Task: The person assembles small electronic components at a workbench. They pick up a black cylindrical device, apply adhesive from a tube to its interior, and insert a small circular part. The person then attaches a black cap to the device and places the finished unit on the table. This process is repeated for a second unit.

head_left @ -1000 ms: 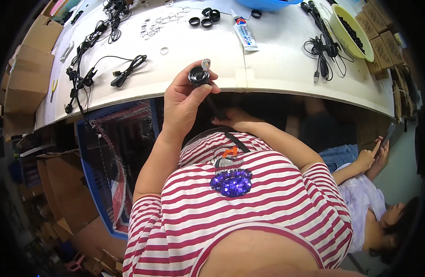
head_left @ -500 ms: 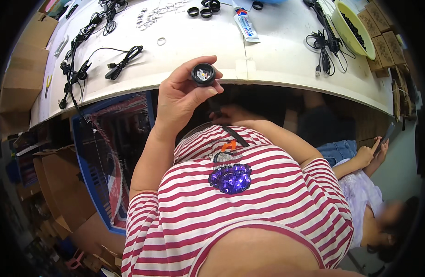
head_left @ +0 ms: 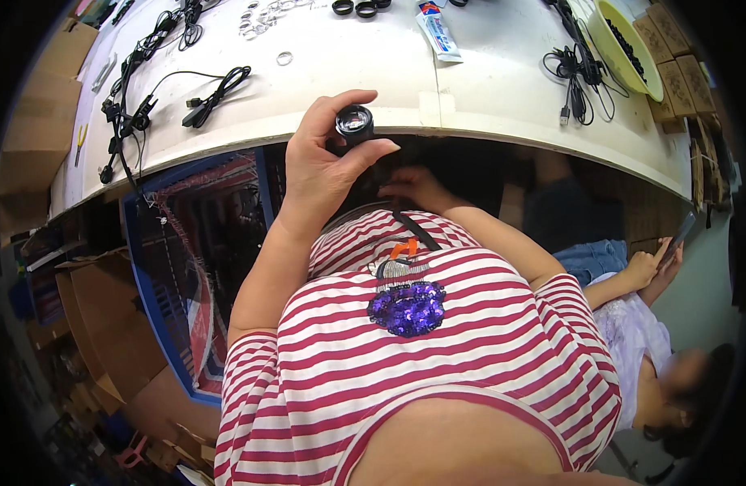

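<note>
Left hand (head_left: 320,174) has lifted the lens (head_left: 354,123) higher, frame centre-top, fingers clamped round it; right hand (head_left: 413,186) under the table (head_left: 470,97), grip unclear.

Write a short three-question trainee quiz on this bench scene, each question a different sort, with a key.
1. True or false: the left hand holds the small black round part with a glass face up near the edge of the white table.
2. Which lies on the table to the left of the raised part? A) black cables B) a red mug C) a hammer
3. Fill in: the right hand sits low under the table edge, close to the red and white ______ shirt.

Key: 1 true; 2 A; 3 striped
</note>
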Motion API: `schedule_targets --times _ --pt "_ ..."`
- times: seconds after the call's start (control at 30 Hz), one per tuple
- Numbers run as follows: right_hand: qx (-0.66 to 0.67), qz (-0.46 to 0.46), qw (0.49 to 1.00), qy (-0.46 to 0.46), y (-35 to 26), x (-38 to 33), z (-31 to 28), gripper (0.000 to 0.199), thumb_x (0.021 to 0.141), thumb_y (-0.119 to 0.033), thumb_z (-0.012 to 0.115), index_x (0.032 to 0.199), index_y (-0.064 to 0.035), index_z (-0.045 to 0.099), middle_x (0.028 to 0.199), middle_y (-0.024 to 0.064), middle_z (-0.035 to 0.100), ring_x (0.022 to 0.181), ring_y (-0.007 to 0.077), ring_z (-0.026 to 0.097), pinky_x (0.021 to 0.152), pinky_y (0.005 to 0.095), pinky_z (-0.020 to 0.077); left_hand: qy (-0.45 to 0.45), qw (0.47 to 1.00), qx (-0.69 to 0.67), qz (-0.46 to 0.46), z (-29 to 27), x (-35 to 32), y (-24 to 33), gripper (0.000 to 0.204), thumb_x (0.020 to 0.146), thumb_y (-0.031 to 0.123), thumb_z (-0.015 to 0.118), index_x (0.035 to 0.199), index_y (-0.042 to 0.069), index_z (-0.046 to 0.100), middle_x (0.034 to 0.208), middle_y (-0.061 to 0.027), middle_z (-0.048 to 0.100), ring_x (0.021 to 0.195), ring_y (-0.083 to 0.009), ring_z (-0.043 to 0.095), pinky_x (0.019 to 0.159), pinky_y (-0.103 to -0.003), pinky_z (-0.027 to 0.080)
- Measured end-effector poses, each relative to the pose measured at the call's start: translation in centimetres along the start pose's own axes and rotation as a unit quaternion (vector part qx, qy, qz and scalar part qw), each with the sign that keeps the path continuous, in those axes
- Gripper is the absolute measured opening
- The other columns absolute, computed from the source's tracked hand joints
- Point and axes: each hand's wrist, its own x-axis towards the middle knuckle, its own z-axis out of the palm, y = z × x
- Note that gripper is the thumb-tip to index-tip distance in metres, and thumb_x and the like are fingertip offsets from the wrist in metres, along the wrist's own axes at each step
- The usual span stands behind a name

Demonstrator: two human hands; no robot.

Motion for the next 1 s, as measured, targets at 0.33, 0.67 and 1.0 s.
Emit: schedule_targets --times 0.33,0.67,1.0 --pt "0.134 -0.041 0.99 -0.004 3.6 0.8 -0.2 0.013 0.082 -0.01 0.059 0.093 -0.0017 0.06 0.085 0.0064 0.064 0.075 0.0125 0.06 0.069 0.0252 0.0474 -0.105 0.986 -0.119 -0.051 -0.2 -0.2 -0.2 0.036 0.074 -0.004 0.063 0.107 0.001 0.05 0.099 -0.0075 0.057 0.084 -0.0082 0.054 0.072 -0.021 0.045" --pt "-0.001 -0.039 0.998 0.058 4.9 0.8 -1.6 0.017 0.075 -0.006 0.062 0.092 -0.0038 0.061 0.081 0.0064 0.063 0.077 0.0139 0.06 0.073 0.0271 0.0475 -0.183 0.948 -0.224 -0.129 0.2 -0.8 0.5 0.037 0.079 0.002 0.057 0.114 -0.003 0.048 0.105 -0.0113 0.053 0.081 -0.0129 0.058 0.074 -0.023 0.048" --pt "-0.007 -0.044 0.996 0.071 5.3 1.4 -1.9 0.015 0.075 -0.008 0.063 0.089 -0.0028 0.062 0.079 0.0061 0.064 0.074 0.0126 0.06 0.072 0.0261 0.0469 -0.194 0.918 -0.278 -0.206 -0.3 -0.3 0.2 0.035 0.083 0.019 0.049 0.108 -0.005 0.051 0.101 -0.0131 0.056 0.081 -0.0173 0.059 0.076 -0.029 0.049"
